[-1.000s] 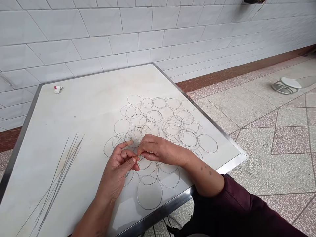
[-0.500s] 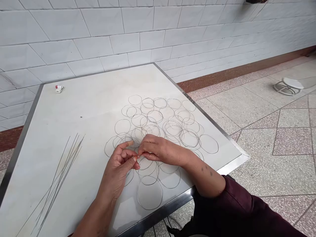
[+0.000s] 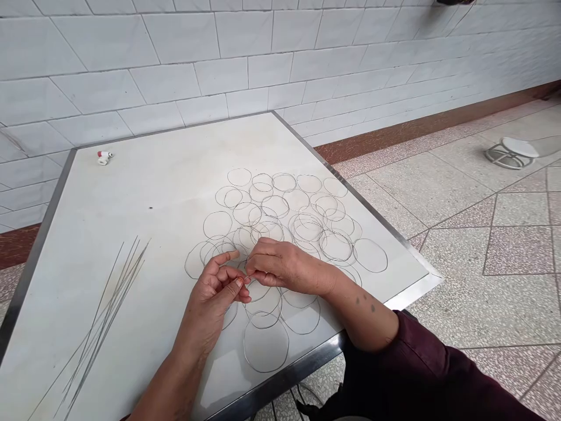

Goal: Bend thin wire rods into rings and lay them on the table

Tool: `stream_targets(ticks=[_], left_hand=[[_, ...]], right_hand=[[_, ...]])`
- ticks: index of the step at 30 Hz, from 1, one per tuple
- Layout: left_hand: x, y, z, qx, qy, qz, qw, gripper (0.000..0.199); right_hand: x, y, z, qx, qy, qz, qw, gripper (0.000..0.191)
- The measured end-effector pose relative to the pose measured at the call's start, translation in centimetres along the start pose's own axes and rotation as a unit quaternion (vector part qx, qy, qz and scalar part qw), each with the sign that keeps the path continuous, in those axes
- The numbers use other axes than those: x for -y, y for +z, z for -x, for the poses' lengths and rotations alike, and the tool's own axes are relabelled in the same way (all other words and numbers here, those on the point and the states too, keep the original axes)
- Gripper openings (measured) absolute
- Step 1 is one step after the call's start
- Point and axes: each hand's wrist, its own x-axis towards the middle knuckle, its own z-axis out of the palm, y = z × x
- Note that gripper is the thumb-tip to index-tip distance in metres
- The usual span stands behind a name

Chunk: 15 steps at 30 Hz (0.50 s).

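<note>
My left hand (image 3: 210, 298) and my right hand (image 3: 287, 266) meet over the front middle of the table. Thumb and fingertips of the left pinch a thin wire (image 3: 246, 278); the right fingertips close on the same wire right beside them. Most of this wire is hidden by the fingers or blends with the loops below. Beneath and beyond my hands lie several thin wire rings (image 3: 266, 342), many overlapping. To the left of my left hand rests a loose bunch of straight wires (image 3: 103, 321).
The white table (image 3: 175, 175) has a metal edge and stands against a tiled wall (image 3: 179, 38). Near its far left corner lies a small white and red object (image 3: 104, 158). A dark speck (image 3: 151, 207) is on the tabletop. A round stool (image 3: 512, 153) stands on the floor at right.
Both hands keep their pinch, with only a slight shift of the fingers. The dark speck on the table has moved a little to the right.
</note>
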Motion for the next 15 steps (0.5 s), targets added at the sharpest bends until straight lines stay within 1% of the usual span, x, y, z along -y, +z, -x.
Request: stream_targets(ticks=[3,9,15], left_hand=[[-0.19,-0.01,0.04,0.022,-0.013,0.028,0.999,0.046],[-0.15,-0.22,-0.09,0.021,-0.016,0.030,0.999,0.048],[0.10,-0.55,-0.07,0.036,-0.032,0.042,0.998,0.051]], right_hand=[[0.08,-0.12,-0.04,-0.019,0.002,-0.025,1.000,0.016],[0.21,0.07,-0.04,-0.046,0.018,-0.061,0.997,0.010],[-0.12,-0.15,0.15,-0.007,0.014,-0.084,0.996,0.014]])
